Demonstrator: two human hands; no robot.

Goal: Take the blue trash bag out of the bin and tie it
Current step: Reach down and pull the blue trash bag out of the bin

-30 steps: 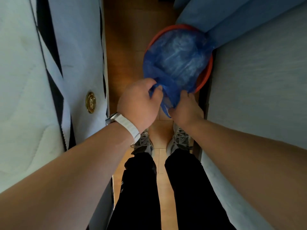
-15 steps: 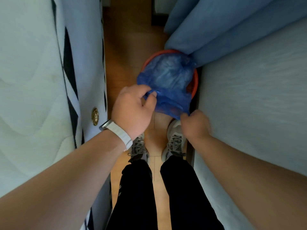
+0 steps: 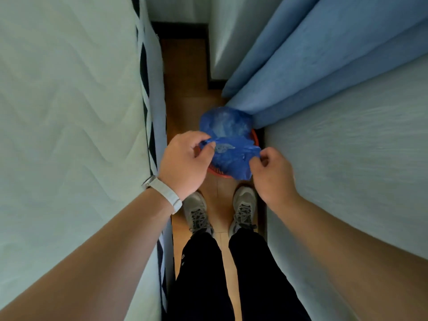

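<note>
The blue trash bag (image 3: 228, 133) bulges up over a round red bin (image 3: 218, 173) on the wooden floor, hiding most of the bin's rim. My left hand (image 3: 185, 163) pinches the bag's left edge between thumb and fingers. My right hand (image 3: 271, 174) grips the bag's right edge. The plastic is stretched in a band between the two hands. The bin's inside is hidden by the bag.
A white mattress (image 3: 69, 135) stands close on the left and a pale bed surface (image 3: 347, 170) on the right, leaving a narrow floor strip. Blue curtain folds (image 3: 301, 72) hang over the bin's far side. My grey shoes (image 3: 244, 205) stand just before the bin.
Both hands have risen and moved apart with the bag's edges, and the bag now bulges higher over the bin. The view has pulled back and up.
</note>
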